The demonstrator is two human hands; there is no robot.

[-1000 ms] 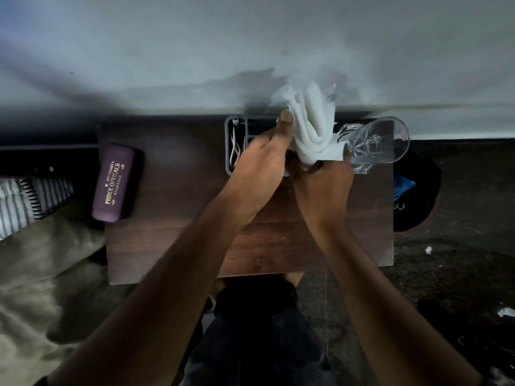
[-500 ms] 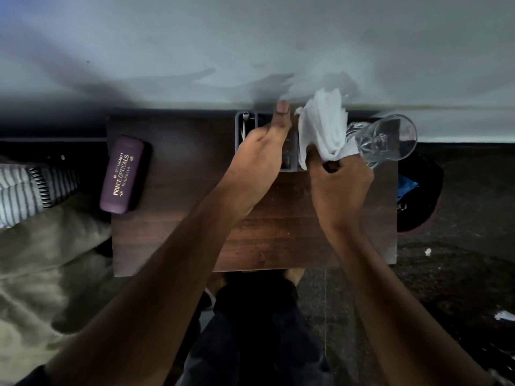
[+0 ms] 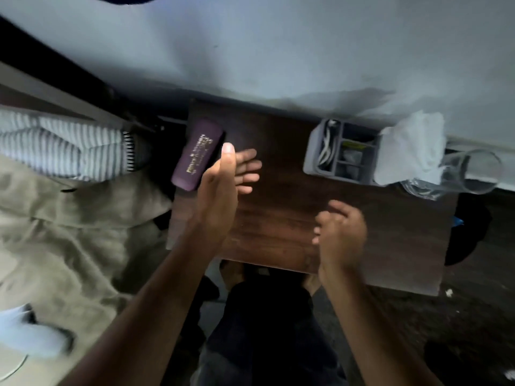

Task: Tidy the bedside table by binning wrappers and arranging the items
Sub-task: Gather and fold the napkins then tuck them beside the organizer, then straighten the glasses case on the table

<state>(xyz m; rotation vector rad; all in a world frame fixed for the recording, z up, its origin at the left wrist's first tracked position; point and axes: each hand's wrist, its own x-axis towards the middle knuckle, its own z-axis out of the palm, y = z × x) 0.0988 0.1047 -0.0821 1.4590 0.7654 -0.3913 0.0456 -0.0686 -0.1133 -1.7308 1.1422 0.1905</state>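
Landmark: grey organiser [image 3: 342, 153] at the far edge of the bedside table [image 3: 278, 218]. Nearest the camera, the right hand [image 3: 341, 235] has come off the tissue and now hangs loosely curled and empty above the table's front half, nearer than the organiser. The left hand [image 3: 223, 185], which was at the organiser half a second ago, has swung well to the organiser's left; its fingers are spread wide, thumb up, just beside the purple glasses case [image 3: 196, 157], not yet gripping. The white tissue [image 3: 412, 149] is released and stands bunched against the organiser's right wall; the clear glass [image 3: 468, 171] lies tilted just right of it. Judgement: tissue step finished, the case is the next item to arrange. Count: one case, one organiser with several compartments, one tissue, one glass, two hands. No wrappers visible on the table top.
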